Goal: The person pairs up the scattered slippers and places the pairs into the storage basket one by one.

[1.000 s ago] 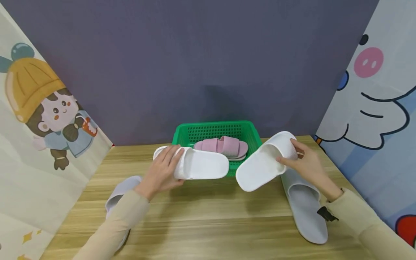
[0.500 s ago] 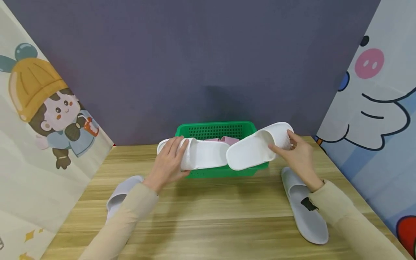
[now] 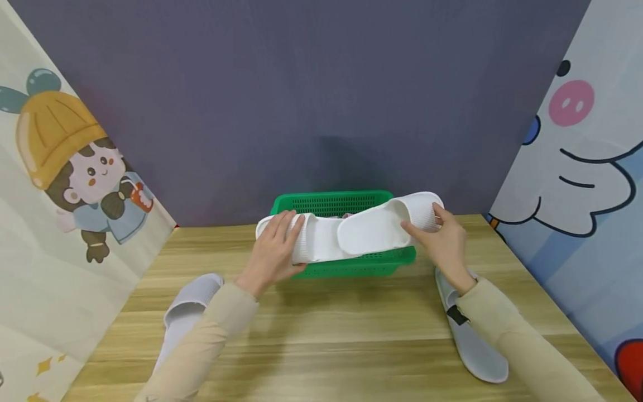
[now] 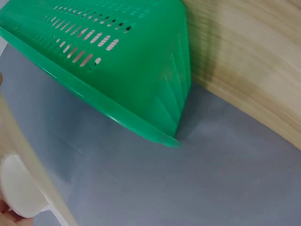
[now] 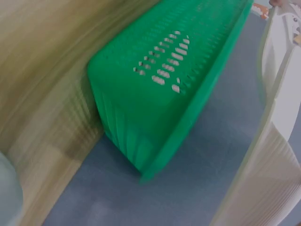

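My left hand grips a white slipper across its ribbed strap, with the sole facing up toward the right. At the right, my right hand pinches a second white slipper at its strap. The heel end of this second slipper overlaps the first one's heel end, lying in front of it in the head view. Both are held above the green basket. Only a sliver of pink slipper shows inside the basket; the white pair hides the rest.
A light grey slipper lies on the wooden table at the left, partly under my sleeve. Its like, another grey slipper, lies at the right beneath my right forearm. A dark grey wall stands behind the basket.
The two white slippers, apart a second ago, have come together so their heel ends overlap. My right hand has moved left, my left hand slightly right. The pink slippers are now mostly covered.
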Action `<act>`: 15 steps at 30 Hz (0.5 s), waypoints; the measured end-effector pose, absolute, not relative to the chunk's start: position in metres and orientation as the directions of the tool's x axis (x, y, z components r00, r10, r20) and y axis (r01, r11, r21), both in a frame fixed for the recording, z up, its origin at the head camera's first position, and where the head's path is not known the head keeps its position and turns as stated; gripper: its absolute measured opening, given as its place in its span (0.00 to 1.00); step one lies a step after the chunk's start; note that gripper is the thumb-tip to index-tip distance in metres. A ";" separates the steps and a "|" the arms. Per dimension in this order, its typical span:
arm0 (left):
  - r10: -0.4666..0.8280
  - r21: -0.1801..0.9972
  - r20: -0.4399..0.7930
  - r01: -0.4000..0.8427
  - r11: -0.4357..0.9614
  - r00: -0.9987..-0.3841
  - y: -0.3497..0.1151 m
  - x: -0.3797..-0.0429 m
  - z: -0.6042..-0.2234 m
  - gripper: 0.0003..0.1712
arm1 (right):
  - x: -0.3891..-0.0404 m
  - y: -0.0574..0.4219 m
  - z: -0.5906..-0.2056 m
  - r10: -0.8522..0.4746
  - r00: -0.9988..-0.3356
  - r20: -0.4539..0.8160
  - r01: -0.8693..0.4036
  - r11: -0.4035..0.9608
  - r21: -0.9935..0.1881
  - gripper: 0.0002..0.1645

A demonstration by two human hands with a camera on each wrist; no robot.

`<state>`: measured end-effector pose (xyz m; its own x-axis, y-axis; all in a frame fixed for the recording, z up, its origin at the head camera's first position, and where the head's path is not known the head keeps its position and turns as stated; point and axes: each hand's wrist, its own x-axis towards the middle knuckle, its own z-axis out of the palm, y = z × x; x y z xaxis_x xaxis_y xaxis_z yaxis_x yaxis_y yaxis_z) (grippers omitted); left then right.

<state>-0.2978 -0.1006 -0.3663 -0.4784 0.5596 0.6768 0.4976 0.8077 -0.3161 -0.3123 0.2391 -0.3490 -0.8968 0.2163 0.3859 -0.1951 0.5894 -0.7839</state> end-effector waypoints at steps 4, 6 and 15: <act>0.583 -0.337 0.663 0.509 0.792 -0.469 -0.095 -0.299 -0.367 0.59 | -0.313 0.232 -0.354 0.211 -0.900 0.380 -0.187 0.602 -0.776 0.50; 0.586 -0.334 0.659 0.515 0.789 -0.471 -0.092 -0.298 -0.368 0.59 | -0.313 0.229 -0.357 0.205 -0.897 0.391 -0.194 0.611 -0.767 0.50; 0.580 -0.345 0.675 0.500 0.794 -0.455 -0.084 -0.297 -0.367 0.58 | -0.315 0.217 -0.360 0.171 -0.883 0.436 -0.260 0.595 -0.760 0.50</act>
